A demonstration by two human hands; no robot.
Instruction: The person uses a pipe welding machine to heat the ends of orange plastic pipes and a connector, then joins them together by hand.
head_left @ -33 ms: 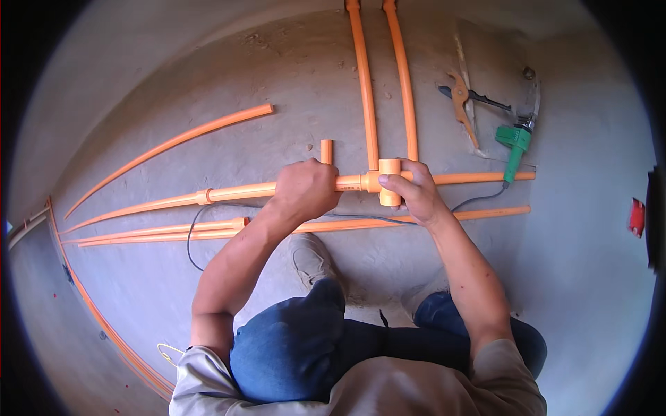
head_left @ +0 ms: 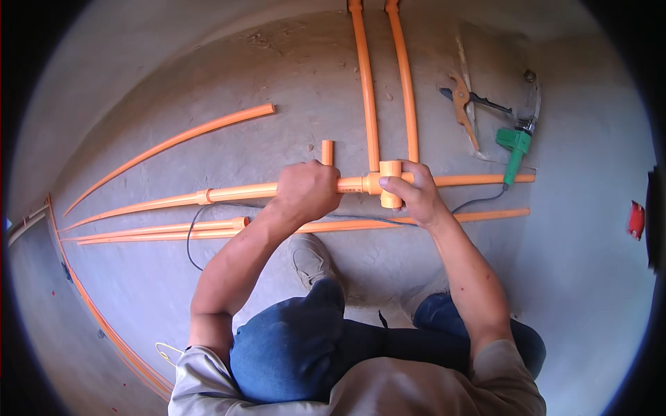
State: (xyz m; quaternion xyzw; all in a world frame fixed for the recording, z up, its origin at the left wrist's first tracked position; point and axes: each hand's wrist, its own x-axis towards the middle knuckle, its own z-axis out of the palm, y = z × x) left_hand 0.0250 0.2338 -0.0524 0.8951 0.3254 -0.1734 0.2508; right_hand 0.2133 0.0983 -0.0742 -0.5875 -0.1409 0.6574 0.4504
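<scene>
My left hand (head_left: 307,188) is closed around a long orange pipe (head_left: 247,191), which has a coupling (head_left: 204,197) farther left. My right hand (head_left: 417,192) grips an orange tee fitting (head_left: 390,168), thumb across its front. The fitting sits at an orange socket (head_left: 373,183) on the pipe, right of my left hand; whether it is fully seated I cannot tell. A short orange pipe piece (head_left: 327,151) stands out just above my left hand, its lower end hidden.
More orange pipes (head_left: 166,144) lie on the concrete floor (head_left: 139,277), two running upward (head_left: 364,83). A green heating tool (head_left: 515,147) with a cord lies right, below an orange-and-black cutter (head_left: 460,100). My shoe (head_left: 312,260) is below; a red object (head_left: 635,220) is far right.
</scene>
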